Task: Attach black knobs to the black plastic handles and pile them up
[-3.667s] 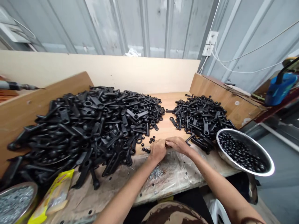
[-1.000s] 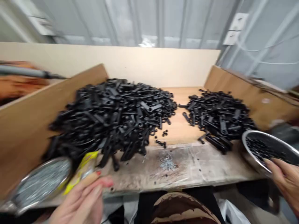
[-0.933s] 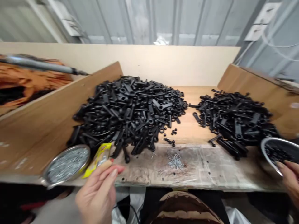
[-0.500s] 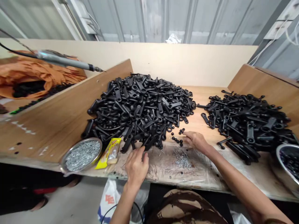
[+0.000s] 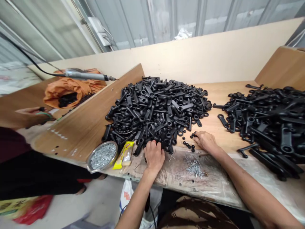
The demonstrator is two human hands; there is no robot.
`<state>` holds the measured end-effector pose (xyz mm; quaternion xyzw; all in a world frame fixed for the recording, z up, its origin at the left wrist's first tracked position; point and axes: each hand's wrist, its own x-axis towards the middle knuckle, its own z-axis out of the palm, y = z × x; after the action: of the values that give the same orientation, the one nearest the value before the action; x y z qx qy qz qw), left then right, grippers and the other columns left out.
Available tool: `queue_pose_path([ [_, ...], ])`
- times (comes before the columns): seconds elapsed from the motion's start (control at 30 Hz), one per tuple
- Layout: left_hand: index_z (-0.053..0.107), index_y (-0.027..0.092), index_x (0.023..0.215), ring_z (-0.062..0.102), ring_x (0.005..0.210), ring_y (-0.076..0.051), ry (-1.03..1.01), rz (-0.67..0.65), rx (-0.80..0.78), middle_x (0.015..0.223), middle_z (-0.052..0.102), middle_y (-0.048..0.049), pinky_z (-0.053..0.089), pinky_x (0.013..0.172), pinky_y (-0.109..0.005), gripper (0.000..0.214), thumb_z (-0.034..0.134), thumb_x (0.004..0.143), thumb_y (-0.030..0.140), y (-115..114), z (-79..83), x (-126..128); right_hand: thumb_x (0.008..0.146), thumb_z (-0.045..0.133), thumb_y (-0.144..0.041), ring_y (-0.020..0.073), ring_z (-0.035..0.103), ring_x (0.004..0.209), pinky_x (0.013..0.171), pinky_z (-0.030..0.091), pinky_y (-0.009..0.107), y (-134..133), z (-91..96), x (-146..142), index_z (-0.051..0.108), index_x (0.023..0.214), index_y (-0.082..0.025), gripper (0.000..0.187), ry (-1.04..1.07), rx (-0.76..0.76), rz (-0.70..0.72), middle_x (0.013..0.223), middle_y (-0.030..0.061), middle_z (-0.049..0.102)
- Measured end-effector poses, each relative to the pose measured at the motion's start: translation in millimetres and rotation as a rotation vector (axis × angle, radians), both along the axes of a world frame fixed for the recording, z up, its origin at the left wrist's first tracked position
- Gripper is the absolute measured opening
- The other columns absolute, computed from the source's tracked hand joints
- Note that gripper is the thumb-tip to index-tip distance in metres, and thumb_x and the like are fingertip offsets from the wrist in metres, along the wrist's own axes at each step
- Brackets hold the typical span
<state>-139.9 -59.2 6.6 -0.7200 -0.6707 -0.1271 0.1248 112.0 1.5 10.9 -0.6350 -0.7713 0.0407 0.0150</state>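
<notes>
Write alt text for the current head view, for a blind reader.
The left hand is at the near edge of a heap of black handle-shaped parts; the right hand is at small black balls. Loose metal pins lie on the bench.

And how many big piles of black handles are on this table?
2. One pile is in the middle, by the left hand; the other pile is beyond the right hand, cut off at the picture's right edge, so more may be hidden.
</notes>
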Motion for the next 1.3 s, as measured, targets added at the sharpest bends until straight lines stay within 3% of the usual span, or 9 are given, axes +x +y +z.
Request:
queue_pose_path([
  [0.23,0.06,0.015,0.078,0.047,0.103,-0.031,-0.261,0.036,-0.013,0.1,0.058,-0.014,0.039,0.083,-0.045,0.012,0.05,0.071,0.017,-1,7.6,6,0.082,0.044,-0.033,0.0204,0.06,0.07,0.059,0.038,0.028,-3,-2.5,35,0.062,0.082,-0.021,0.021,0.301,0.064,-0.017,0.078,0.0059,0.067],
  [0.43,0.056,0.016,0.091,0.055,0.056,-0.015,-1.41,-0.178,-0.303,0.062,0.059,0.0,0.045,0.061,-0.03,0.025,0.055,0.069,0.027,19,55.2,53,0.068,0.059,-0.035,0.0157,0.055,0.058,0.056,0.042,0.027,-12,22.7,47,0.064,0.085,-0.017,0.025,1.281,-0.017,-0.136,0.065,0.0017,0.063],
  [0.53,0.059,0.012,0.083,0.056,0.055,-0.015,-1.725,-0.36,-0.507,0.051,0.057,0.0001,0.044,0.061,-0.028,0.024,0.058,0.062,0.024,43,72.9,100,0.065,0.066,-0.034,0.0135,0.055,0.055,0.054,0.043,0.026,-17,36.8,43,0.064,0.09,-0.015,0.031,1.674,-0.147,-0.13,0.064,0.0024,0.063],
  [0.7,0.065,0.01,0.075,0.058,0.067,-0.016,-1.801,-0.403,-0.516,0.077,0.065,-0.0076,0.044,0.062,-0.026,0.033,0.051,0.072,0.04,77,59.0,151,0.069,0.067,-0.032,0.0117,0.057,0.059,0.052,0.042,0.022,-9,37.4,53,0.065,0.086,-0.015,0.024,2.034,-0.199,-0.035,0.067,0.0026,0.063],
  [0.83,0.061,0.013,0.057,0.046,0.052,-0.01,-1.534,-0.267,-0.258,0.051,0.051,0.0024,0.035,0.051,-0.021,0.032,0.06,0.069,0.043,87,32.7,144,0.071,0.068,-0.03,0.0116,0.057,0.061,0.051,0.043,0.021,-3,28.8,58,0.065,0.082,-0.014,0.02,2.192,-0.267,-0.048,0.068,0.0021,0.061],
  [0.97,0.054,0.014,0.049,0.033,0.046,-0.006,-1.336,-0.262,-0.154,0.043,0.037,0.0056,0.027,0.046,-0.021,0.035,0.062,0.07,0.041,87,29.4,126,0.073,0.067,-0.029,0.0101,0.055,0.056,0.048,0.04,0.019,-2,21.9,55,0.065,0.084,-0.014,0.018,2.253,-0.373,-0.05,0.063,0.0001,0.057],
  [1.07,0.063,0.014,0.076,0.037,0.044,-0.007,-1.582,-0.31,-0.344,0.045,0.043,0.0053,0.027,0.043,-0.02,0.024,0.061,0.072,0.037,86,41.2,121,0.073,0.067,-0.026,0.01,0.054,0.054,0.048,0.04,0.02,-2,20.6,54,0.065,0.084,-0.014,0.017,2.266,-0.412,-0.034,0.062,0.0002,0.057],
  [1.17,0.059,0.014,0.102,0.056,0.067,-0.016,-1.866,-0.46,-0.611,0.073,0.063,-0.0047,0.04,0.052,-0.024,0.043,0.067,0.061,0.02,84,54.2,119,0.071,0.067,-0.023,0.0106,0.054,0.055,0.048,0.04,0.019,-3,22.3,55,0.064,0.087,-0.017,0.017,2.275,-0.412,-0.065,0.063,0.0005,0.058],
  [1.3,0.057,0.012,0.108,0.057,0.092,-0.028,-2.057,-0.738,-0.864,0.105,0.06,-0.0146,0.047,0.07,-0.037,0.058,0.066,0.051,0.017,80,63.8,114,0.069,0.068,-0.022,0.0111,0.055,0.056,0.047,0.041,0.019,-2,23.7,55,0.063,0.086,-0.019,0.017,2.276,-0.388,-0.107,0.064,0.0008,0.06],
])
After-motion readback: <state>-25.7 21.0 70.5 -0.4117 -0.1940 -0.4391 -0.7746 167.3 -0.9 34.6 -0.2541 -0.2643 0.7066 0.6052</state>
